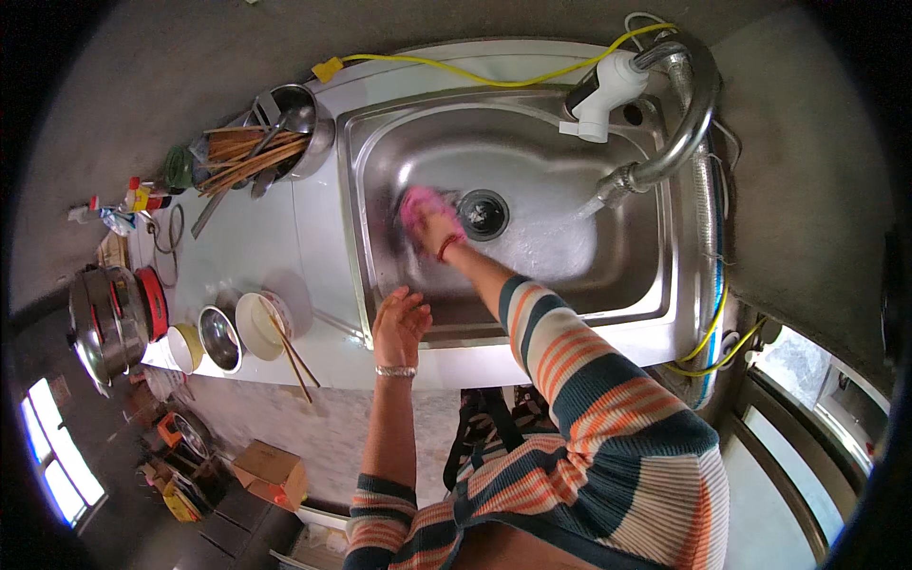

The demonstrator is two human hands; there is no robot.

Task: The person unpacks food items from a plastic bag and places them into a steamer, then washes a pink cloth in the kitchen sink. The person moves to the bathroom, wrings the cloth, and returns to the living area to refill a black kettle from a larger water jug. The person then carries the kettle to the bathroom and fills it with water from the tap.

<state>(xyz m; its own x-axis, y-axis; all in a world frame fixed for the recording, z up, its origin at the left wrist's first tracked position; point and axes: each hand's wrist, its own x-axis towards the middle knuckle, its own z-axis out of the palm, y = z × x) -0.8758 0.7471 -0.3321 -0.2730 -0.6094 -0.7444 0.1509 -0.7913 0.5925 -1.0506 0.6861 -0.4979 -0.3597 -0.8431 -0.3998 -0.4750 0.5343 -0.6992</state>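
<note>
My right hand point(436, 226) is down in the stainless steel sink point(548, 153), pressing a pink cloth point(419, 203) against the basin left of the drain point(484, 214). Hand and cloth are slightly blurred. From the curved faucet spout point(618, 187), water runs onto the basin floor at the right. My left hand point(400, 324) is over the sink's front left edge, fingers apart and slightly bent, with nothing in it. Its wrist carries a silvery bracelet point(395, 371); a red band point(447, 246) circles the right wrist.
Left on the white counter point(242, 235) stand a white bowl point(255, 326) with chopsticks point(291, 356), a steel bowl point(220, 338) and a yellowish bowl point(185, 348). Behind them, a steel pot point(320, 146) holds chopsticks and ladles. A yellow cable point(491, 80) runs along the back edge.
</note>
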